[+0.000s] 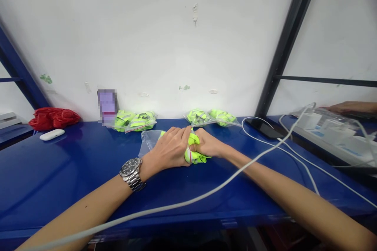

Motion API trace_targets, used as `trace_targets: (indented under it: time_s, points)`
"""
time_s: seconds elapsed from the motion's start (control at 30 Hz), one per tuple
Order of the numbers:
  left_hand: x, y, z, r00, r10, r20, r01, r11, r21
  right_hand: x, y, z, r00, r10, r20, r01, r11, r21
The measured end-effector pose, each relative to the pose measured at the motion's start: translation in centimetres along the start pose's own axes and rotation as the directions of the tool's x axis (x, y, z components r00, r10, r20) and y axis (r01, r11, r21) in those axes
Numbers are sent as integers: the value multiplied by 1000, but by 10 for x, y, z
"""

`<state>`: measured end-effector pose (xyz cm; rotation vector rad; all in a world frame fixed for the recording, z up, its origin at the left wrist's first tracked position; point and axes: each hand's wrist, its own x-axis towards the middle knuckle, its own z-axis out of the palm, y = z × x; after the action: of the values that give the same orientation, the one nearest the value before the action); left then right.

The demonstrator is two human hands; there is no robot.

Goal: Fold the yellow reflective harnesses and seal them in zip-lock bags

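A folded neon-yellow garment (200,158) with a pale strip lies partly inside a clear zip bag (146,143) on the blue table. My left hand (173,146), with a metal watch at the wrist, is closed over the bag near its mouth. At the mouth, my right hand (207,143) grips the garment, its fingertips hidden in the folds. The bag's mouth edge shows a thin pink line. Most of the bag lies under my left hand.
Bagged neon-yellow garments (143,119) (223,117) lie along the wall. To the left are a red plastic bag (54,118) and a white case (52,134). A white cable (188,202) crosses before my arms. A phone (265,128) and another person's hand (353,107) are at right.
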<state>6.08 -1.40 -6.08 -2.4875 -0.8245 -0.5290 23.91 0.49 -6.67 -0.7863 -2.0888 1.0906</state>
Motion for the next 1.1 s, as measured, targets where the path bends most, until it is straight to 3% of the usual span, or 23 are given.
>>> trace_targets:
  time_s: [0.13,0.3,0.37,0.47,0.57,0.67,0.8,1.0,1.1]
  points:
    - [1,5,0,1000,17,11,-17,999,-32,4,1,12,990,-16,-138,-11,980,-198]
    - [-3,2,-1,996,76,-36,-76,997,-23,4,-3,15,977,-47,-210,-22,949,-313]
    - [-4,-2,-3,995,52,-88,-48,998,43,3,-2,13,959,3,-282,-72,969,-236]
    - [-8,-10,-4,979,-39,-200,56,995,78,2,2,11,901,99,-422,-104,995,13]
    - [-11,-21,1,980,-23,-196,31,999,41,1,5,14,858,172,-483,-48,965,258]
    - [-13,-30,7,992,-14,-129,16,1000,15,0,3,17,871,161,-465,8,941,340]
    - [-14,-30,11,990,-10,-142,9,1000,-7,-7,-6,18,940,32,-339,17,990,141]
    - [-9,-6,5,994,93,-65,-92,996,17,-9,-5,25,981,-135,-141,129,990,-51]
    - [-8,4,2,995,93,-40,-92,996,22,-4,0,32,977,-139,-161,110,978,-177]
